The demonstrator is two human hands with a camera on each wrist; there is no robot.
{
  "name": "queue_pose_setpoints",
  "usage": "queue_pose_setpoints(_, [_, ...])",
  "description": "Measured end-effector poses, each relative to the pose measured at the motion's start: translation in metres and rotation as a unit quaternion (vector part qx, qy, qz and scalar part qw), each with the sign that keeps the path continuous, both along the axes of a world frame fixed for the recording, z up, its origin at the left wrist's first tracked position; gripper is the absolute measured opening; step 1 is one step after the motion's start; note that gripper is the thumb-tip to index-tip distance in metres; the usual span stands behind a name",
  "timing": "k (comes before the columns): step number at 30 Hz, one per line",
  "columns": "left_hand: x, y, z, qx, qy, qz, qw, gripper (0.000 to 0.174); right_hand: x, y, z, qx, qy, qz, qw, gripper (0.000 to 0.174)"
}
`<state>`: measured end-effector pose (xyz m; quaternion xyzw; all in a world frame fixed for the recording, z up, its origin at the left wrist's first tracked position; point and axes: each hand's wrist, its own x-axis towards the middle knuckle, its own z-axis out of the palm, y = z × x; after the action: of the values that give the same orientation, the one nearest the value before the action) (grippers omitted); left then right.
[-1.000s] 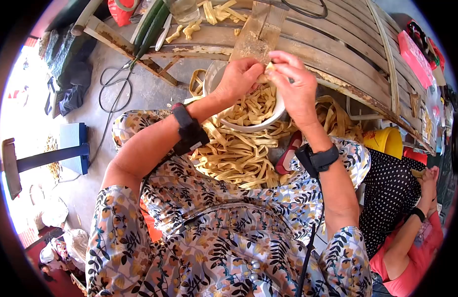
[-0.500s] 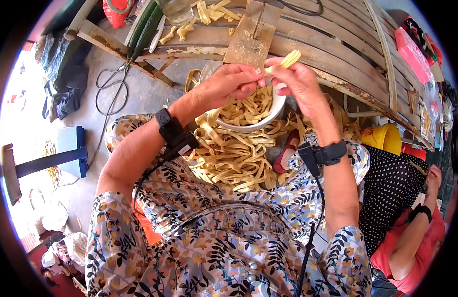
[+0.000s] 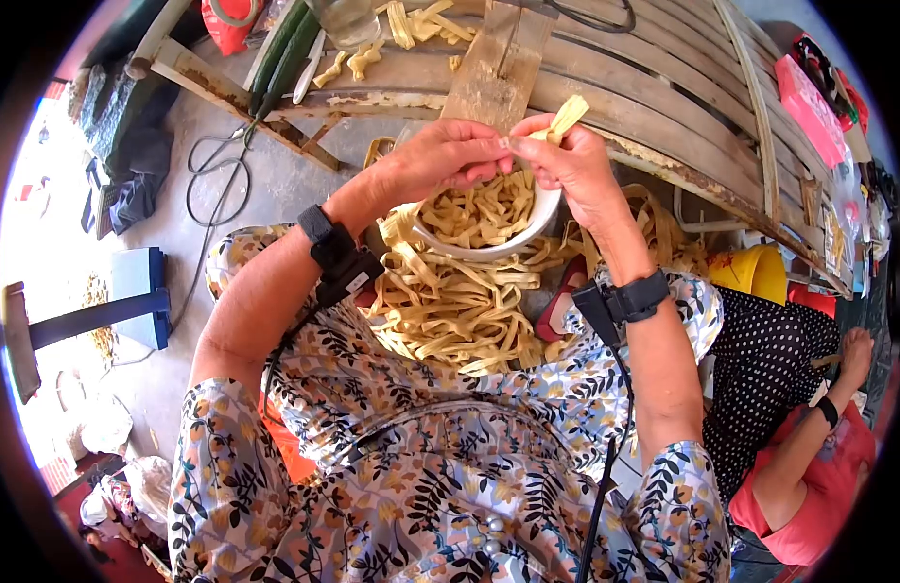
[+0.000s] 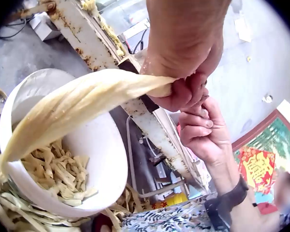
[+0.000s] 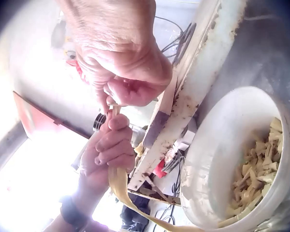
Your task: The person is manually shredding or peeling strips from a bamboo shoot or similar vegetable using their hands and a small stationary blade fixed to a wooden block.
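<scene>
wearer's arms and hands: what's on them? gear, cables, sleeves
Left hand and right hand are bare, no gloves. Each wrist has a black band, left band and right band, with a black boxy camera unit beside it. A thin black cable trails from the right one. Short sleeves, floral leaf print.

Not much to read here, tbh. The only sign-like thing is a red square paper [image 4: 255, 166] with one big gold Chinese character on it. In the left wrist view it sits below and to the right of the curled fingers [image 4: 199, 124] of the right hand [image 4: 209, 142], out past the wrist. It's too blurry to tell which character. No other lettering or numbers are legible.
</scene>
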<state>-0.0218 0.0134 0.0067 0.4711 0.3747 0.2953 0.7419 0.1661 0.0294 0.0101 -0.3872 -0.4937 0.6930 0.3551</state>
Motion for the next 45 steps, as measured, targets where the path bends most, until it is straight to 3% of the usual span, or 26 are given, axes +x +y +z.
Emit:
queue_pose_setpoints(8, [-0.009,0.006,0.002,-0.051,-0.053,-0.038,0.997,0.024,0.009,0.005,0.003,-0.037,0.07,-0.036,0.996,0.014])
queue_pose_setpoints(12, [-0.017,0.019,0.008,0.071,0.065,-0.036,0.995,0.023,0.004,0.015,0.002,-0.026,0.036,-0.036,0.998,0.014])
queue_pose_setpoints(15, [-0.033,0.038,0.019,0.199,0.2,0.006,0.959,0.02,0.003,0.038,0.003,0.027,0.056,-0.09,0.994,0.015])
queue_pose_setpoints(18, [-0.036,0.061,0.03,0.287,0.234,0.07,0.926,0.02,-0.006,0.06,0.008,0.04,0.078,-0.147,0.985,0.016])
queue_pose_setpoints(25, [-0.034,0.098,0.01,0.305,0.304,0.166,0.887,0.023,-0.024,0.086,-0.009,0.038,0.104,-0.209,0.972,0.017])
queue_pose_setpoints(45, [-0.035,0.105,0.004,0.322,0.296,0.19,0.879,0.022,-0.032,0.094,-0.012,0.049,0.122,-0.218,0.967,0.016])
